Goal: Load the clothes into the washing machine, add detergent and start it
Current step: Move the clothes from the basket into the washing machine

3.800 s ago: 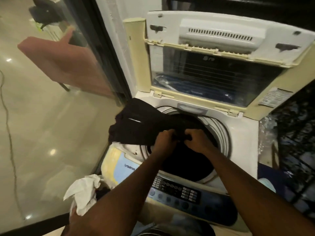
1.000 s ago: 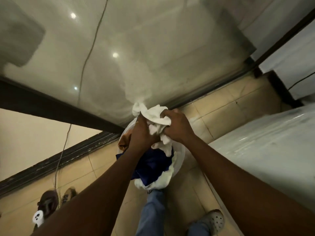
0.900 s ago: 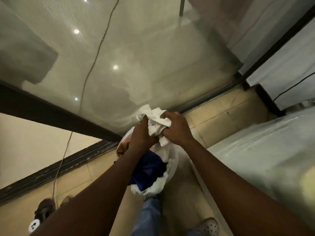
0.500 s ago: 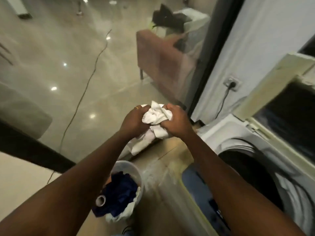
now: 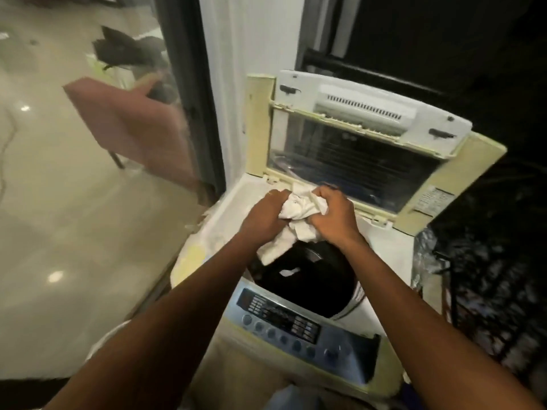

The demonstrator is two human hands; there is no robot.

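Observation:
A top-loading washing machine stands in front of me with its lid raised upright. Its dark drum holds dark clothing with a small white patch showing. My left hand and my right hand are both shut on a bunched white cloth, held just above the far rim of the drum. A tail of the cloth hangs down towards the opening. The blue control panel with round buttons lies below my forearms.
A glass partition with a dark frame stands at the left of the machine, with a pinkish sofa behind it. The rim of a white laundry basket peeks out under my left arm. Dark railing and foliage fill the right.
Both hands lifted the white cloth out of the basket on the floor at the left and carried it right, over the open drum. My view swung from the floor to the machine.

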